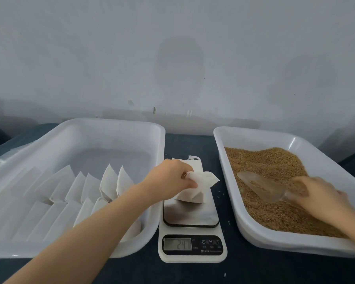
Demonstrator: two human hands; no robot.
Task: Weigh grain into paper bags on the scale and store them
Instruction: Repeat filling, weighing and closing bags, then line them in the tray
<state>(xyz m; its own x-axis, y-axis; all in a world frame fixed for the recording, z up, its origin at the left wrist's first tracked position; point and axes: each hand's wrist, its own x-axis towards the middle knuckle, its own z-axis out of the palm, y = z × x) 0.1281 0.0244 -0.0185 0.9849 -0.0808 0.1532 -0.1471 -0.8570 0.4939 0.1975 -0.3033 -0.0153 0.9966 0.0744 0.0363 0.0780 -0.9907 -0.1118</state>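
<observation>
At nine o'clock of the white digital scale [193, 250], rows of folded white paper bags [111, 182] are stored in a large white plastic tray [111, 121], with room left toward twelve o'clock. The crumpled top of a white paper bag [194, 193] standing on the scale is pinched in the grip of the left hand [168, 177]; the blurred display seems to read 247. At three o'clock, a clear plastic scoop [260, 185] is held in the curled grip of the right hand [320, 194] over brown grain [264, 160] in a second white tray [254, 132]. This bag is judged filled but not yet stored; much grain is left.
</observation>
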